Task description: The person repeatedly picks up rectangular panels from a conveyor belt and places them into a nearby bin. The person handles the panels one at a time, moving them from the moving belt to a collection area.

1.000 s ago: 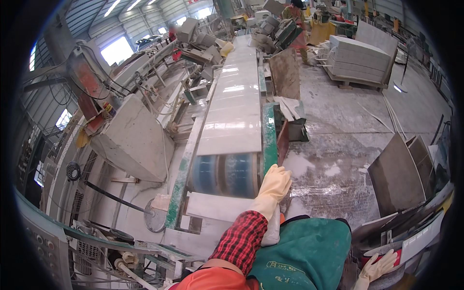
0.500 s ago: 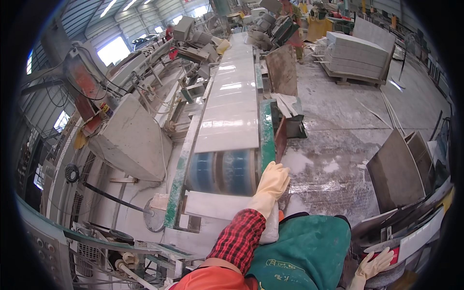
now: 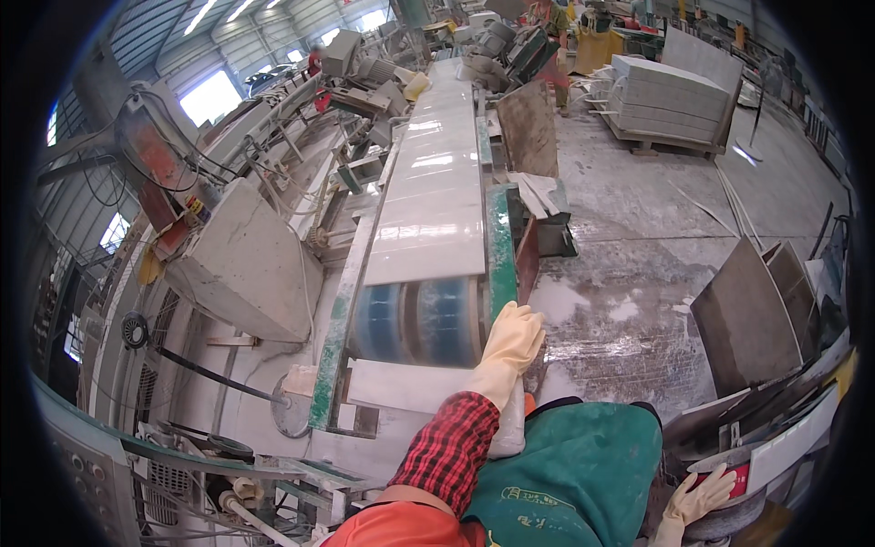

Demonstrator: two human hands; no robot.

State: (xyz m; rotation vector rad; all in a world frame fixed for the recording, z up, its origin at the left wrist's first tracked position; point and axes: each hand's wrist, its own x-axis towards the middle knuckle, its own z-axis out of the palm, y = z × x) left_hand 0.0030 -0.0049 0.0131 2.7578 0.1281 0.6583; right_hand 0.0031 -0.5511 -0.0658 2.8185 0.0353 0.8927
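A long, glossy white stone slab (image 3: 428, 219) lies on the conveyor ahead, its near edge over a blue and brown roller belt (image 3: 424, 324). My left hand (image 3: 510, 346), in a cream rubber glove, rests on the near end of the green frame rail (image 3: 501, 237), right of the belt. Its fingers curl over the rail, and their tips are hidden. At the lower right, my right hand (image 3: 700, 497), gloved likewise, has its fingers stretched out. It is beside a red object (image 3: 739, 480) and a grey rounded surface; whether it touches them I cannot tell.
Grinding machines with motors (image 3: 497, 41) flank the conveyor's far end. A stack of white slabs (image 3: 670, 96) stands on a pallet at the far right. Brown boards (image 3: 747, 314) lean near the right side. A control panel (image 3: 87, 469) is at the lower left.
The view has shifted very slightly. Both hands and the slab keep nearly the same places.
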